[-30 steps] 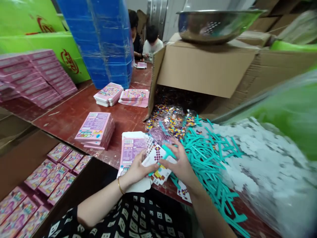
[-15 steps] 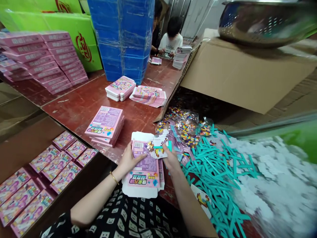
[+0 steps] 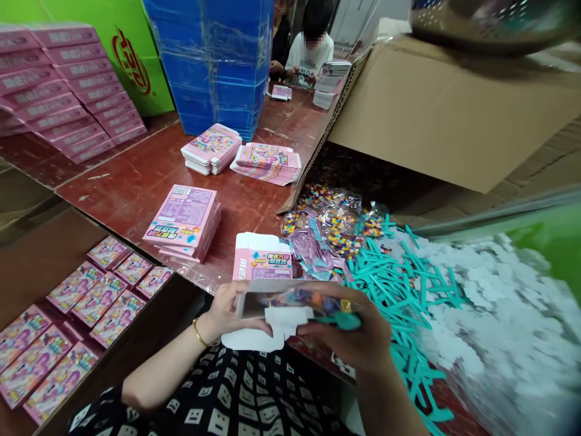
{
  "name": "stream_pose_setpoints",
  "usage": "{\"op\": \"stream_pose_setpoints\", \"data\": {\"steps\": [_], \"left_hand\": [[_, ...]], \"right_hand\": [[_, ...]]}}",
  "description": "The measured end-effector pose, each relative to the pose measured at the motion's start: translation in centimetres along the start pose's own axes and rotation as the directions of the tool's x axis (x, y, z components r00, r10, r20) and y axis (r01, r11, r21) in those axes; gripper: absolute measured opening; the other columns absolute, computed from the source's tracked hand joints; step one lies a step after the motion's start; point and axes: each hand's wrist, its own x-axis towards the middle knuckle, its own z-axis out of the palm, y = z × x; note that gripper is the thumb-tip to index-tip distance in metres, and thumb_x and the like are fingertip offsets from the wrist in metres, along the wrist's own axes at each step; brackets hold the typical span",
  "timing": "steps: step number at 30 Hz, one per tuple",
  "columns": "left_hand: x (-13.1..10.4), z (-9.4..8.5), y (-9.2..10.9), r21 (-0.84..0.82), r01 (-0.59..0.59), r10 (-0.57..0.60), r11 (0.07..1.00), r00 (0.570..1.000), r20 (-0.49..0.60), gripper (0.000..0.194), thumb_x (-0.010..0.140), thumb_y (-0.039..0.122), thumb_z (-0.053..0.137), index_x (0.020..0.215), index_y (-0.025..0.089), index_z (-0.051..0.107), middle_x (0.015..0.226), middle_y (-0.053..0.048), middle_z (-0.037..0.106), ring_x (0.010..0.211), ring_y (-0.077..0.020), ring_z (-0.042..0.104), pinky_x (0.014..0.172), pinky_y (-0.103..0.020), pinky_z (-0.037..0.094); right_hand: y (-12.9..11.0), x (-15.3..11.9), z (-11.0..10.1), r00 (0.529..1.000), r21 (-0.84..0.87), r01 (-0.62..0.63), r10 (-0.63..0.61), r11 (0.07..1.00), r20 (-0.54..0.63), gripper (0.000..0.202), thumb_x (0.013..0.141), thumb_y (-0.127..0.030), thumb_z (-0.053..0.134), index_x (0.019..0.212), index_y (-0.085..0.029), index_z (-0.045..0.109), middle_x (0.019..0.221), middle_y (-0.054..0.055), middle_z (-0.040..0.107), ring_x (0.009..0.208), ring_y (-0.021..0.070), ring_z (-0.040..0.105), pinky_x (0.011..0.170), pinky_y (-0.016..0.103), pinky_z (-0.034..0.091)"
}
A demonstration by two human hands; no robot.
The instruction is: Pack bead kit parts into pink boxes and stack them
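Observation:
My left hand (image 3: 231,312) grips one end of an opened small carton (image 3: 290,316), its white flap pointing toward me. My right hand (image 3: 358,333) is closed at the carton's other end on a bundle, blurred by motion. From it show teal plastic tweezers (image 3: 347,320) and colourful bits. How far the bundle sits inside the carton I cannot tell. Just beyond my hands lies a flat pink carton (image 3: 263,260) on the red table. To the right are purple sachets (image 3: 311,248), bags of coloured beads (image 3: 342,221) and a heap of teal tweezers (image 3: 408,290).
Stacked pink cartons (image 3: 181,218) stand ahead on the left, with more piles (image 3: 211,148) behind. A box of filled cartons (image 3: 95,297) is at lower left. Blue bins (image 3: 213,66), a cardboard box (image 3: 431,109) and white pieces (image 3: 499,321) surround the table. Two people sit beyond.
The carton that lay flat under my left hand is now opened up and raised. My right hand has brought its bundle to the carton's end. The view has shifted slightly.

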Motion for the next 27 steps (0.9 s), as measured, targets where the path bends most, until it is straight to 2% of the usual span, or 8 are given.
{"op": "stream_pose_setpoints", "data": {"steps": [4,8,11,15,19,22,25,27], "left_hand": [[0.8,-0.5,-1.1,0.186,-0.21,0.191,0.96,0.975,0.117,0.058,0.021,0.034,0.099,0.07,0.024,0.072,0.069,-0.007,0.072,0.069,-0.029,0.069,0.076,-0.041,0.058],[1.2,-1.3,-3.0,0.316,-0.497,0.482,0.808,0.867,0.13,0.067,0.038,0.055,0.094,0.09,0.021,0.07,0.079,-0.006,0.074,0.073,-0.0258,0.071,0.073,-0.037,0.059],[1.5,-1.5,-3.9,0.368,-0.628,0.61,0.686,0.772,0.179,0.068,0.047,0.062,0.089,0.095,0.019,0.067,0.08,-0.005,0.073,0.071,-0.0237,0.071,0.068,-0.035,0.06],[2.3,-0.7,-3.2,0.395,-0.643,0.634,0.656,0.754,0.174,0.054,0.061,0.057,0.085,0.089,0.015,0.066,0.075,-0.004,0.071,0.064,-0.0197,0.068,0.063,-0.032,0.058],[3.4,0.2,-1.6,0.426,-0.629,0.656,0.65,0.747,0.103,0.06,0.059,0.064,0.082,0.087,0.014,0.066,0.077,-0.005,0.07,0.067,-0.02,0.066,0.063,-0.032,0.056],[3.7,0.2,-0.8,0.433,-0.598,0.631,0.675,0.772,0.083,0.059,0.059,0.065,0.081,0.082,0.014,0.063,0.071,-0.003,0.068,0.063,-0.0176,0.063,0.061,-0.03,0.054],[3.8,0.1,-0.5,0.452,-0.541,0.593,0.709,0.805,0.033,0.055,0.057,0.063,0.083,0.072,0.015,0.059,0.061,0.0,0.063,0.056,-0.0146,0.057,0.056,-0.027,0.051],[3.8,0.0,-0.6,0.462,-0.521,0.589,0.718,0.808,-0.003,0.053,0.056,0.059,0.084,0.068,0.016,0.056,0.058,0.002,0.061,0.053,-0.0132,0.055,0.054,-0.026,0.049]], "right_hand": [[-0.6,1.5,-0.2,0.941,-0.306,0.16,-0.051,0.938,0.334,0.045,0.093,-0.025,0.061,0.136,-0.031,0.05,0.11,0.005,0.073,0.1,0.0229,0.07,0.088,0.038,0.057],[-0.8,1.9,0.3,0.928,-0.545,0.367,-0.255,0.754,0.272,0.039,0.094,-0.026,0.06,0.132,-0.023,0.053,0.119,0.01,0.068,0.113,0.0257,0.061,0.096,0.041,0.047],[0.8,2.0,1.2,0.867,-0.544,0.499,-0.383,0.675,0.32,0.024,0.097,-0.013,0.048,0.115,-0.019,0.063,0.103,0.007,0.071,0.098,0.0203,0.063,0.088,0.036,0.044],[2.8,3.1,2.4,0.889,-0.493,0.458,-0.391,0.74,0.24,0.022,0.1,-0.014,0.044,0.1,-0.017,0.065,0.086,0.004,0.071,0.08,0.015,0.062,0.078,0.032,0.041],[2.2,4.2,2.2,0.914,-0.544,0.39,-0.244,0.742,0.323,0.032,0.102,-0.03,0.043,0.084,-0.019,0.066,0.074,0.001,0.07,0.073,0.0167,0.06,0.083,0.038,0.038],[2.6,2.5,0.8,0.923,-0.583,0.331,-0.382,0.742,0.038,0.035,0.103,-0.037,0.038,0.096,-0.019,0.067,0.083,0.005,0.07,0.08,0.0201,0.064,0.082,0.04,0.043],[5.0,-2.8,-0.5,0.763,-0.549,0.071,-0.4,0.833,-0.508,0.025,0.1,-0.03,0.043,0.093,-0.02,0.065,0.079,0.004,0.065,0.073,0.0197,0.063,0.069,0.035,0.046],[7.1,-7.5,-1.1,0.712,-0.452,-0.166,-0.211,0.877,-0.67,0.02,0.099,-0.026,0.046,0.087,-0.019,0.061,0.072,0.002,0.06,0.065,0.0173,0.059,0.063,0.032,0.046]]}}
